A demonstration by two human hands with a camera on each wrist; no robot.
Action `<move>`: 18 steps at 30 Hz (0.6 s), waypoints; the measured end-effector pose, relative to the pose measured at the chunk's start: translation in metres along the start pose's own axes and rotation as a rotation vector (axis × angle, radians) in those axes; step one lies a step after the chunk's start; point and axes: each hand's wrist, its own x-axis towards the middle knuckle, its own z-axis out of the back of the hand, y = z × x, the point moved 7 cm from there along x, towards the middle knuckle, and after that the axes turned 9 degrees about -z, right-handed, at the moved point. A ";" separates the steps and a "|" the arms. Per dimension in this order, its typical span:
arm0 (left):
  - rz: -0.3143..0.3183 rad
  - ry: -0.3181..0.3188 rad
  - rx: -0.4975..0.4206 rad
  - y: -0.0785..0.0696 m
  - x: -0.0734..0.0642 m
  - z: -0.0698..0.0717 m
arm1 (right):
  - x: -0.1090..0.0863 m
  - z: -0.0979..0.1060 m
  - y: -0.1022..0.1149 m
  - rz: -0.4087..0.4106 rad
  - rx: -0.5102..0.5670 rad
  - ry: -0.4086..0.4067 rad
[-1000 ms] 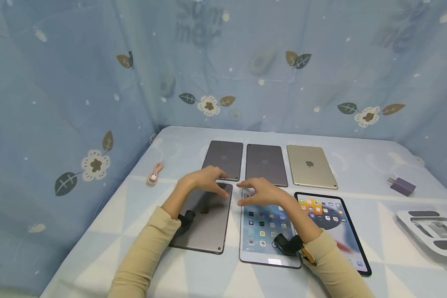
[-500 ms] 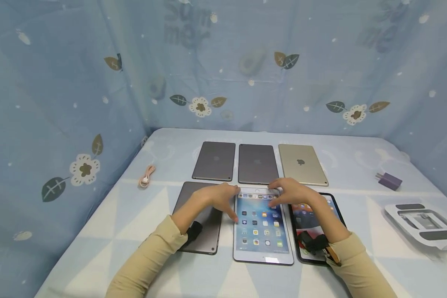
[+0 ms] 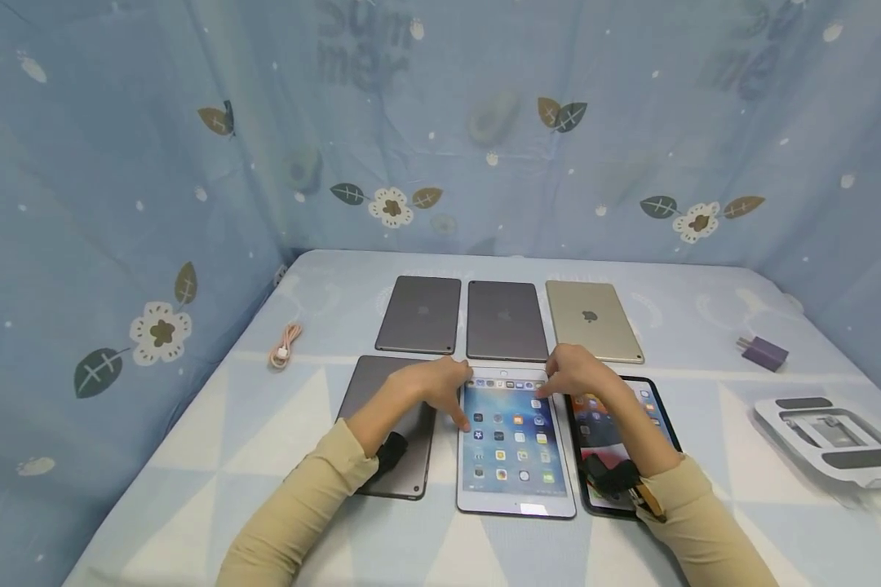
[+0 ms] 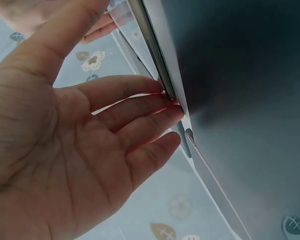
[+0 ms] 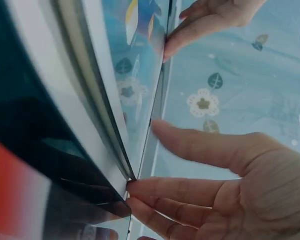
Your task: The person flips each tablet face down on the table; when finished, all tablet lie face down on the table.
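Observation:
A white-framed tablet [image 3: 512,444] lies screen up at the front middle of the table, its screen lit with app icons. At its upper left edge my left hand [image 3: 436,386] holds the side, thumb toward the screen; in the left wrist view the fingertips [image 4: 172,107] meet the tablet's edge. My right hand [image 3: 582,375] holds the upper right side, thumb over the screen edge. The right wrist view shows the index fingertip [image 5: 136,188] against that edge. Under my left forearm lies a dark grey tablet [image 3: 404,456], back up. A black-framed lit tablet [image 3: 653,408] is partly hidden by my right forearm.
Behind stand out two dark grey tablets [image 3: 421,314] and a gold tablet [image 3: 595,322], all back up. A coiled pink cable [image 3: 285,346] lies left. On the right are a purple charger plug [image 3: 763,353] and a white-grey stand [image 3: 833,436]. Patterned curtains [image 3: 440,130] surround the table.
Both hands, first raised near each other, have moved apart and down to the white-framed tablet's two sides. The head view has turned slightly right. The tablets have stayed in place.

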 end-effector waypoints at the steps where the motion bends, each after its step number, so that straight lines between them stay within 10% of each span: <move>1: 0.006 0.004 -0.002 0.000 -0.001 0.001 | 0.001 0.000 0.000 -0.011 0.027 0.011; 18: -0.002 -0.032 -0.108 0.007 -0.002 0.006 | -0.001 0.016 0.002 0.069 0.678 0.173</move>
